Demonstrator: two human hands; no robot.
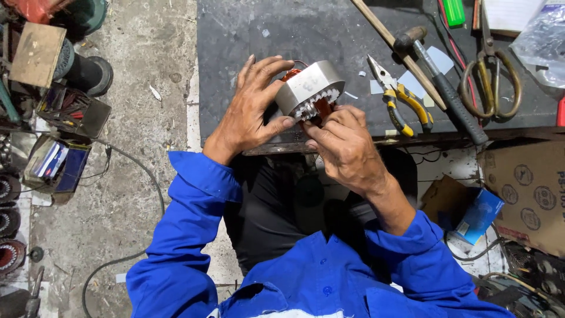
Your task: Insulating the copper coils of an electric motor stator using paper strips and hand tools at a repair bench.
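The motor stator sits up off the dark bench mat, held between both hands just over the near edge of the bench. It is a ring of stacked steel with a toothed inner bore and copper-red windings showing at the bottom and behind, so I'd judge it heavy for its size and rigid in the core, with bare metal flanks that could slip in a loose grip. The windings look like the delicate part; the safe hold would be on the steel outer faces, not on the copper.

The left hand does that: its 4 fingers are spread wide and curled over the far side and top of the ring, thumb pressed up against the lower rim, a firm cradling clasp. The right hand is nearly closed, fingertips pinched together at the lower edge of the bore where the windings show; whether something thin is held in that pinch I cannot tell.

Lying on the mat to the right, apart from the hands, are yellow-handled pliers, a hammer and large scissors
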